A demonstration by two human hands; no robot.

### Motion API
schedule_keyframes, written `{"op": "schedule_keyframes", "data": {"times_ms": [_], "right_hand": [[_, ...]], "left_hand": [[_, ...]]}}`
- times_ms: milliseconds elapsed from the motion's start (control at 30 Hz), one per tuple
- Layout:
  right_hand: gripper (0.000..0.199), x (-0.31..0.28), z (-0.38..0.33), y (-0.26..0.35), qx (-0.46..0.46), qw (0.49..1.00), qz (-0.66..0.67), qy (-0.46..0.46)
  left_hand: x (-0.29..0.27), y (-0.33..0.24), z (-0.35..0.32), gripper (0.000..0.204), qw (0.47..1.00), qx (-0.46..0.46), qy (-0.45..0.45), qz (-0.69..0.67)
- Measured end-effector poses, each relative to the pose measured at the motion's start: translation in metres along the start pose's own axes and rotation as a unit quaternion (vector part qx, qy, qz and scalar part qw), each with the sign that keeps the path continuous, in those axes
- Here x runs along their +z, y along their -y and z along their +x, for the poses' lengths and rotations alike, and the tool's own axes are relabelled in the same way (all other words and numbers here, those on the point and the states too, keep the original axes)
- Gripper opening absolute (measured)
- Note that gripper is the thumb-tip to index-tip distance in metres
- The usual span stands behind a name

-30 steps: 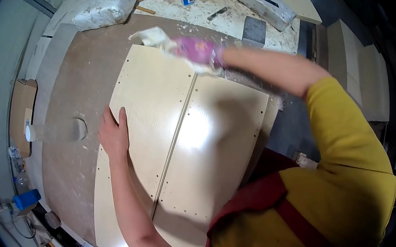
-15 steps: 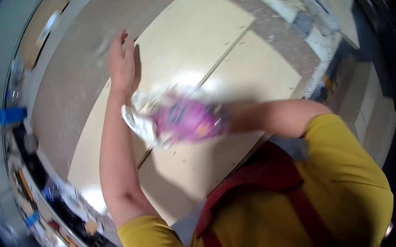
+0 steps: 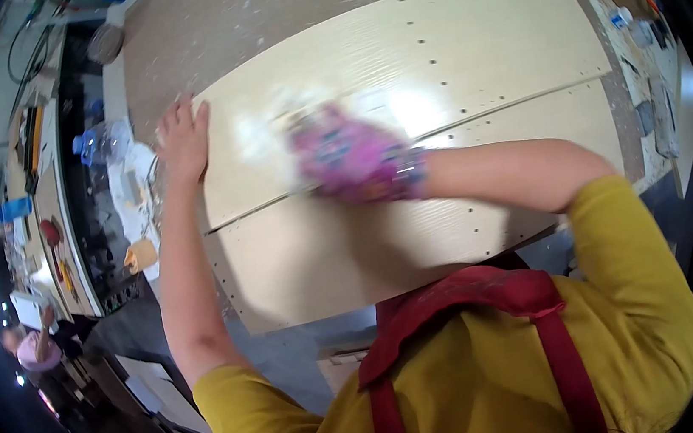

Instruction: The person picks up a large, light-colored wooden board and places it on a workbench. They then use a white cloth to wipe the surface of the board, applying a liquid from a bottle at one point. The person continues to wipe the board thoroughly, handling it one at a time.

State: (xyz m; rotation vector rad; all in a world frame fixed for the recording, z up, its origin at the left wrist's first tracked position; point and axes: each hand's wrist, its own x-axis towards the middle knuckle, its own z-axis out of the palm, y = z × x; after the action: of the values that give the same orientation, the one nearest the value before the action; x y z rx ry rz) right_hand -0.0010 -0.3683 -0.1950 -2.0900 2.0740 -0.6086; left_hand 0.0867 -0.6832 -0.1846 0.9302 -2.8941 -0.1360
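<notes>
Two pale wood-grain panels lie side by side on the worktable: a far panel point(image 3: 505, 36) and a near panel point(image 3: 284, 266), with a dark seam between them and rows of small dark holes. My bare left hand point(image 3: 184, 145) rests at the far panel's left edge, fingers stretched out and holding nothing. Over the far panel, close to the seam, my right hand point(image 3: 348, 152) wears a pink-purple patterned glove. It presses a crumpled white cloth point(image 3: 300, 106) onto the surface; motion smears both, and the glove hides part of the cloth.
The brown, speckled tabletop point(image 3: 254, 9) extends beyond the panels. At left are a clear plastic bottle point(image 3: 95, 145), an orange-tan lump point(image 3: 141, 255) and a tool-laden bench point(image 3: 50, 199). A small bottle point(image 3: 621, 17) stands at right. Another person point(image 3: 39, 347) is far off at lower left.
The view has turned, so the panels now lie more level across it. My right hand and the cloth have shifted over the far panel; my left hand stays by the panels' left side.
</notes>
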Motion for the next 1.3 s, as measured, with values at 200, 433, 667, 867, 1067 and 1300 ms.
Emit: {"op": "schedule_keyframes", "data": {"times_ms": [200, 433, 667, 867, 1067, 1300], "right_hand": [[0.05, -0.001, 0.089, 0.061, -0.121, 0.991, -0.04, 0.028], [0.051, -0.03, 0.036, 0.037, -0.06, 0.987, -0.114, 0.095], [0.045, 0.092, 0.195, 0.118, -0.112, 0.983, 0.131, 0.07], [0.066, -0.007, 0.079, 0.068, -0.152, 0.982, -0.078, 0.085], [0.057, 0.009, 0.109, 0.09, -0.119, 0.989, -0.068, 0.047], [0.046, 0.027, 0.171, 0.111, -0.099, 0.962, 0.252, 0.023]], "left_hand": [[-0.036, 0.023, 0.015, 0.053, 0.982, 0.112, 0.146, -0.042], [-0.014, 0.037, 0.02, 0.057, 0.97, 0.159, 0.133, -0.129], [-0.036, 0.031, 0.019, 0.062, 0.962, 0.145, 0.192, -0.133], [-0.034, 0.032, 0.015, 0.061, 0.965, 0.142, 0.181, -0.127], [-0.023, 0.029, 0.018, 0.063, 0.968, 0.125, 0.175, -0.133], [-0.067, 0.045, 0.023, 0.047, 0.915, 0.089, 0.078, -0.385]]}}
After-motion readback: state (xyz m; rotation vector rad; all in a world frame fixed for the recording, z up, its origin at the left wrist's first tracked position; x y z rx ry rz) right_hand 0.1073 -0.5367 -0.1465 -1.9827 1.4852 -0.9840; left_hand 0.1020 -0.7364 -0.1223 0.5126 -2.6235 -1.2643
